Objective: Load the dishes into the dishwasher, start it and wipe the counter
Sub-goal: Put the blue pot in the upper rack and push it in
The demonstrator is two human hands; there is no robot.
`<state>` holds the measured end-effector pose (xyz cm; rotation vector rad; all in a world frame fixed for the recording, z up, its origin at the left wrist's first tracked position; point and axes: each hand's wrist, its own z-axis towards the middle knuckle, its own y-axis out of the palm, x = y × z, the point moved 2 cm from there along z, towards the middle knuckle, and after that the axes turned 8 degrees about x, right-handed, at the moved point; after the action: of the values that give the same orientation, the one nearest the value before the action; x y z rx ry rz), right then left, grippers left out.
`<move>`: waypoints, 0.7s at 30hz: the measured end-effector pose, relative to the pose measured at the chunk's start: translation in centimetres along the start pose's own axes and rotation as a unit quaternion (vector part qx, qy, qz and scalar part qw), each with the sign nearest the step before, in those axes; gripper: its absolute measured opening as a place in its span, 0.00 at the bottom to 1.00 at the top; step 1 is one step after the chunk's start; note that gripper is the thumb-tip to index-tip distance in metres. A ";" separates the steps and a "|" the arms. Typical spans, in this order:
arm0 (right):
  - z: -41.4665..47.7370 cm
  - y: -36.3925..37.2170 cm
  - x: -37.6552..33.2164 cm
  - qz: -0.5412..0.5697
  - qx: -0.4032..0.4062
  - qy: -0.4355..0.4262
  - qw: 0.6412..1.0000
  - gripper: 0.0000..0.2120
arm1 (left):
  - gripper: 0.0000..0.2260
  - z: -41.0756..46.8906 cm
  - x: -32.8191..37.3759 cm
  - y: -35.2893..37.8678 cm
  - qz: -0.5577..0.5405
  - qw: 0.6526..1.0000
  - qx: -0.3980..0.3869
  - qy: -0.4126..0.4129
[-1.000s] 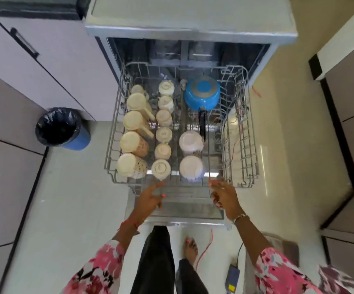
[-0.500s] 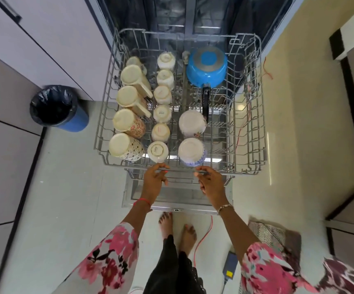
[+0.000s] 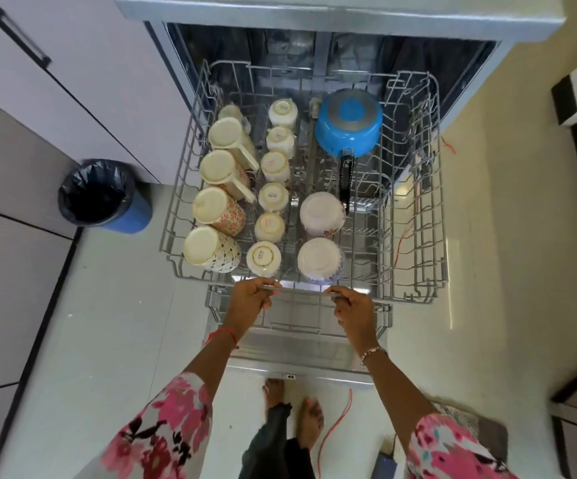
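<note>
The dishwasher's upper wire rack (image 3: pixel 415 216) is pulled out over the open door (image 3: pixel 301 354). Upside-down cream mugs (image 3: pixel 211 248) fill its left row, small white cups (image 3: pixel 269 224) the middle row, two pale bowls (image 3: pixel 320 259) sit right of them, and a blue saucepan (image 3: pixel 347 124) with a black handle lies at the back. My left hand (image 3: pixel 250 300) and my right hand (image 3: pixel 351 305) each grip the metal bar along the rack's front edge (image 3: pixel 302 291). The lower rack (image 3: pixel 297 318) shows just beneath them.
A blue bin with a black liner (image 3: pixel 102 197) stands on the floor to the left. Pale cabinets (image 3: pixel 72 81) flank the dishwasher's left side. My bare feet (image 3: pixel 294 406), a red cord (image 3: pixel 335 423) and a floor mat (image 3: pixel 470 426) are below the door.
Both hands came up from below the rack and closed on its front bar. The camera view shifted, so the whole rack and dishwasher top sit lower in frame.
</note>
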<state>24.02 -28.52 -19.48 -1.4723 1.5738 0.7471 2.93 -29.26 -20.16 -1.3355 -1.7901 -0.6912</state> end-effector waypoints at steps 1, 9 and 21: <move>0.8 0.2 -0.5 0.007 0.000 0.003 1.000 0.15 | 0.23 0.9 0.4 0.2 0.007 1.000 0.001 -0.002; 8.8 1.8 -4.7 0.008 0.000 -0.006 1.000 0.20 | 0.22 8.3 4.9 2.4 0.029 0.999 -0.010 0.032; 18.7 3.5 -10.9 -0.021 0.012 -0.027 0.999 0.12 | 0.15 17.7 10.6 6.1 -0.016 1.000 -0.012 0.023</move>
<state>23.46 -6.56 -19.23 -1.4522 1.5017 0.7346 2.53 -7.82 -21.15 -1.2995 -1.7760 -0.7574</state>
